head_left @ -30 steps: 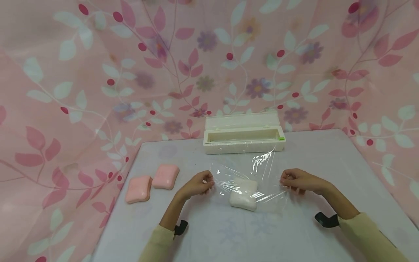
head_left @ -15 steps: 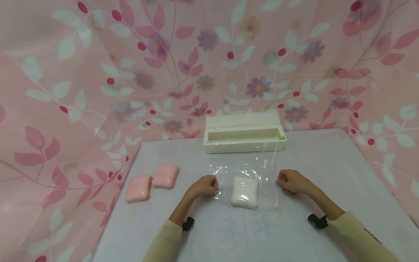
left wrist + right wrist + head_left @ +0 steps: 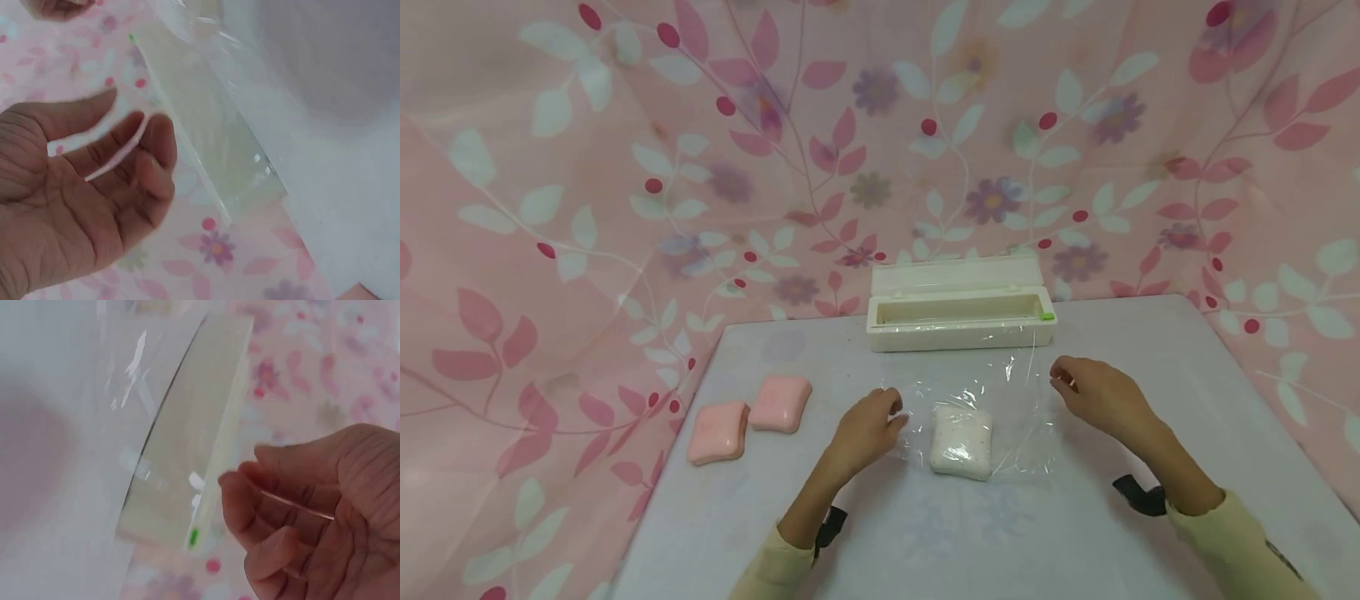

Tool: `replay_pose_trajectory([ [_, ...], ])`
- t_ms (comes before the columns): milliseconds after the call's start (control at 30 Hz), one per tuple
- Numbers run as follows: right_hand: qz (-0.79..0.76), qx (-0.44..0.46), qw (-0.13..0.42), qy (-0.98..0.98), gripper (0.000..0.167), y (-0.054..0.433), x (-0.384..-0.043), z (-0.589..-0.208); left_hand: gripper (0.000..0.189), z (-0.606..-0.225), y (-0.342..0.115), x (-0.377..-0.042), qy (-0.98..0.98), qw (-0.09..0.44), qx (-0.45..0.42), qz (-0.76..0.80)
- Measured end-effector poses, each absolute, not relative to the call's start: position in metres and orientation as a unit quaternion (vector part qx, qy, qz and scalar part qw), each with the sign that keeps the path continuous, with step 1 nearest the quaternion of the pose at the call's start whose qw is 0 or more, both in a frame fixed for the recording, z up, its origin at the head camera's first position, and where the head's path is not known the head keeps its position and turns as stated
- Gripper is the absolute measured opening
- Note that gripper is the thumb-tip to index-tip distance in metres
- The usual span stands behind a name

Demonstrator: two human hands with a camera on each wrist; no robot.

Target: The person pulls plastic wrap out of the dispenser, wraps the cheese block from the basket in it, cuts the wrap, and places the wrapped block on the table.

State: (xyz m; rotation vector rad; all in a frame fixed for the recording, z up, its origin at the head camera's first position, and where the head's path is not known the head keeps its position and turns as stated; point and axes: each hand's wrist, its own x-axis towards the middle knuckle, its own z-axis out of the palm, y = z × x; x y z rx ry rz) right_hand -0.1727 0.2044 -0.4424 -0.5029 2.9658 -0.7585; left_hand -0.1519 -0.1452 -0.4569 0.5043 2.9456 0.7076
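Note:
A white bar of soap [image 3: 961,454] lies on the table under a sheet of clear cling film [image 3: 1021,425]. The film stretches from the front of an open white dispenser box [image 3: 958,337] at the back. My left hand [image 3: 867,429] hovers by the film's left edge; in the left wrist view that hand [image 3: 87,194] has loosely bent fingers, thumb apart, holding nothing. Beyond the film's right edge is my right hand [image 3: 1108,404]. The right wrist view shows this hand [image 3: 306,512] with relaxed, bent fingers and nothing between them and the thumb.
Two pink soap bars [image 3: 718,433] sit side by side at the table's left. A pink floral cloth [image 3: 820,167] hangs behind the table [image 3: 955,542]. The box's lid [image 3: 955,275] is raised toward that cloth.
The film has come down from between my hands onto the white soap. Both hands have let go of it; the right has since drawn away to the right and back.

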Motion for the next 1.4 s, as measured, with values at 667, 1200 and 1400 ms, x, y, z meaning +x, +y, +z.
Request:
replay_pose_trajectory([
  [667, -0.263, -0.257, 0.063, 0.928, 0.073, 0.137, -0.137, -0.51, 0.049, -0.51, -0.113, -0.149, 0.927, 0.124, 0.275, 0.222],
  [1200, -0.443, -0.259, 0.16, 0.843, 0.046, 0.165, -0.181, -0.496, 0.03, -0.493, -0.127, -0.181, 0.865, 0.162, 0.255, 0.401],
  [1400, -0.459, -0.224, 0.15, 0.847, 0.031, 0.165, -0.207, -0.49, 0.03, -0.49, -0.114, -0.205, 0.876, 0.106, 0.217, 0.417],
])
